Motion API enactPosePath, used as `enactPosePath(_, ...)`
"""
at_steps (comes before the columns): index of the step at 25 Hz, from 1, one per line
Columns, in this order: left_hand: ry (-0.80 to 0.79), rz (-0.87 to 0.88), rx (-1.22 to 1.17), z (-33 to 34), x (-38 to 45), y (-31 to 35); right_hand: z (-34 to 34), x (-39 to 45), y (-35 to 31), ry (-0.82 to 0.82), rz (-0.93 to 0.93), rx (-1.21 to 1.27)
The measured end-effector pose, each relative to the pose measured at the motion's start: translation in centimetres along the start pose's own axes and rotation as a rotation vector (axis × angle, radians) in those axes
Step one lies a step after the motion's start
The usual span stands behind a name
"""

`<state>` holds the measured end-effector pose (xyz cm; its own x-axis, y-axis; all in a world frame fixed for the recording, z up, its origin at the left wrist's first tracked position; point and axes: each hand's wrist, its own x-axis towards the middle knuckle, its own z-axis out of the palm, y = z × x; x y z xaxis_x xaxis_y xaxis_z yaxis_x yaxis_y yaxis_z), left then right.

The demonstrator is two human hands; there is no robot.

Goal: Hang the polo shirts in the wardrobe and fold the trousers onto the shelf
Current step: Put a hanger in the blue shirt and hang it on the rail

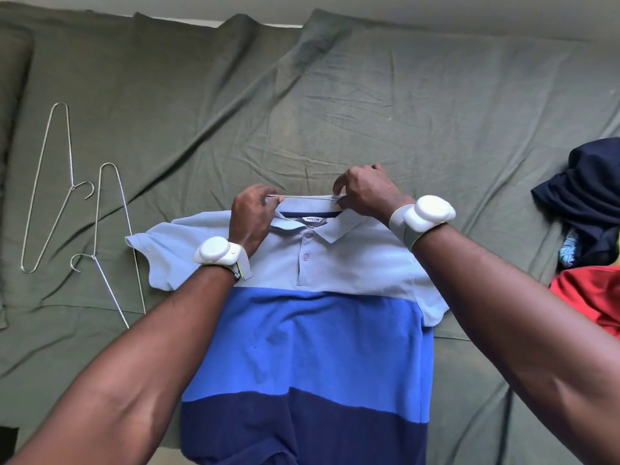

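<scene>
On a wrinkled olive bedsheet (369, 95), polo shirt (308, 337), two wire hangers (80, 216) left

Light: soft, even daylight, moderately bright, source out of view | Shadows: faint, along the creases of the green bedsheet (369, 105) | Glare: slight sheen on both forearms nearest the camera | Focus: sheet centre sharp; fine detail smeared toward its margins | Distortion: wide-angle bowing, the sheet's far edge curving at the corners
</scene>
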<state>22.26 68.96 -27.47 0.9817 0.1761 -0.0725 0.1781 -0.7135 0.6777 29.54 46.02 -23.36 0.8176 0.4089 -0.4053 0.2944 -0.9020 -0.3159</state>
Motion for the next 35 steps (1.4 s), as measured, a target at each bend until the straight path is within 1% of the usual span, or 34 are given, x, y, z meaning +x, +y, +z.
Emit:
enactPosePath(2, 0.043, -0.111, 0.113, -0.5, -0.2, -0.7, -0.1, -0.5, 0.3, 0.056, 0.003, -0.030)
enactPosePath(4, -0.045, -0.336, 0.218, -0.7, -0.3, -0.8, 0.5, -1.0, -0.1, 0.155, -0.017, -0.057)
enactPosePath(5, -0.092, -0.430, 0.205, -0.6, -0.4, -0.5, 1.0, -1.3, -0.3, 0.203, -0.030, -0.079)
enactPosePath(6, -0.101, -0.482, 0.162, -0.3, -0.4, -0.4, 1.4, -1.5, -0.4, 0.240, -0.040, -0.101)
enactPosePath(10, 0.046, -0.621, -0.007, -0.6, -0.1, -1.7, 2.1, -2.2, 0.1, 0.270, -0.123, -0.100)
enactPosePath(11, 0.043, -0.633, -0.064, -0.8, -0.1, -2.2, 2.2, -2.4, 0.4, 0.288, -0.159, -0.093)
enactPosePath(13, -0.041, -0.598, -0.131, -0.8, -0.5, -2.4, 2.4, -2.9, 0.5, 0.336, -0.194, -0.130)
enactPosePath(15, -0.114, -0.576, -0.095, -0.5, -0.8, -1.6, 2.7, -3.2, 0.0, 0.332, -0.185, -0.189)
enactPosePath(18, -0.084, -0.496, -0.006, 0.1, -0.9, -1.1, 2.8, -3.7, -0.8, 0.306, -0.147, -0.225)
enactPosePath(20, -0.109, -0.432, 0.077, 0.2, -0.9, -0.8, 2.5, -3.9, -1.0, 0.332, -0.066, -0.220)
enactPosePath(22, -0.115, -0.442, 0.090, 0.2, -1.0, -0.9, 2.1, -3.8, -1.0, 0.329, 0.030, -0.192)
enactPosePath(24, -0.065, -0.470, 0.041, 0.0, -1.2, -1.1, 1.7, -3.7, -0.6, 0.272, 0.045, -0.204)
enactPosePath(27, 0.013, -0.499, -0.126, -0.5, -1.2, -1.5, 1.7, -4.0, -0.1, 0.183, -0.057, -0.233)
enactPosePath(30, 0.010, -0.482, -0.282, -0.9, -0.8, -1.6, 2.7, -4.9, -0.2, 0.172, -0.133, -0.277)
enactPosePath(32, -0.042, -0.456, -0.331, -1.1, -0.6, -1.5, 3.2, -5.3, -0.4, 0.189, -0.130, -0.298)
enactPosePath(35, -0.212, -0.403, -0.321, -1.5, -1.0, -1.0, 2.8, -4.4, -1.9, 0.215, -0.123, -0.263)
